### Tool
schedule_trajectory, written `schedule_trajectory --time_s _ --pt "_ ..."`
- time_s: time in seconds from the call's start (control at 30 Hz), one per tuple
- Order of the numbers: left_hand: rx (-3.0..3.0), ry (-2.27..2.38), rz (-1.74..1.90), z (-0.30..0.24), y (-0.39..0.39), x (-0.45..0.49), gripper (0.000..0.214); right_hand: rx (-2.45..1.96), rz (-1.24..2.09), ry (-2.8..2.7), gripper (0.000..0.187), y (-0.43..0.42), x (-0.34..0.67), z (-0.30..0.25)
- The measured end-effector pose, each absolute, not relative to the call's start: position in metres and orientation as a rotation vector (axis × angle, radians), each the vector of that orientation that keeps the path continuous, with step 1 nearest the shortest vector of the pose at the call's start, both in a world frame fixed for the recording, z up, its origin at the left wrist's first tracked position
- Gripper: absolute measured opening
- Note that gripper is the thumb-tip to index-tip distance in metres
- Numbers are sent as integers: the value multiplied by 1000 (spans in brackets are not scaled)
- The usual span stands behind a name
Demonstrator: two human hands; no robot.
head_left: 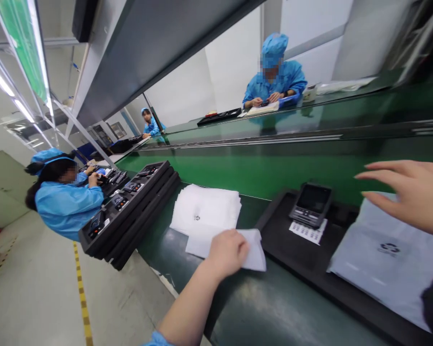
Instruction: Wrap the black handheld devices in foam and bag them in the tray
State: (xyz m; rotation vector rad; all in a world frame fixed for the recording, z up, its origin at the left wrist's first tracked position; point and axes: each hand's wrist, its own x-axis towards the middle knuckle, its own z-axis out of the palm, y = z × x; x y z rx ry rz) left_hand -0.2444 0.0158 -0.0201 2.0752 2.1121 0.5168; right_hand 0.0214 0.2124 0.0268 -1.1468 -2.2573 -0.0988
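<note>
My left hand (227, 254) comes in from the bottom of the view in a blue sleeve and pinches a white sheet (255, 252), probably soft wrapping material, on the green belt. Beside it lies a stack of similar white sheets (204, 211) printed with a small logo. My right hand (407, 194) is open at the right edge, its fingers spread over a pale translucent bag (386, 269) with a dark logo. A black handheld device (312, 204) with a dark screen and keypad rests on a black tray (292, 254), on a small printed label sheet (308, 232).
A green conveyor belt (238, 170) runs through the tilted view. A black foam tray (126, 211) holds several devices at its left end, beside a seated person in blue (68, 202). Another person in blue (274, 81) works across the belt. A grey floor lies left.
</note>
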Motion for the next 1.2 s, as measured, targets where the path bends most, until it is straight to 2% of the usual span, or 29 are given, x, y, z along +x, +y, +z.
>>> schedule_trajectory --time_s 0.07,0.17,0.27,0.4,0.53,0.67,0.83,1.0,1.07,1.2 --pt "2148 1963 401 -29 14 -225 11 -1004 -396 -2534 70 223 11 28" --pt "2223 1826 309 -42 15 -216 29 -896 -645 -2708 58 236 -15 14" --pt "2335 1750 282 -50 18 -223 37 -818 -685 -2815 56 254 -36 -6" --pt "2403 1743 318 -56 23 -231 19 -578 -700 -2953 55 274 -36 -11" --pt "2438 1724 374 -60 25 -231 13 -454 -747 -2920 56 261 -13 12" --pt "2437 1717 467 -60 25 -234 13 -269 -786 -2573 44 200 12 48" --pt "2408 1711 579 -47 9 -222 13 -781 -418 -2335 43 98 43 67" --pt "2445 1503 505 -45 -22 -179 7 -1021 -242 -2208 36 33 65 33" --pt "2457 1502 499 -51 -29 -165 17 -1114 -187 -2148 34 16 68 21" --pt "2508 1607 766 -62 -32 -158 20 -1188 -144 -2088 31 -1 64 10"
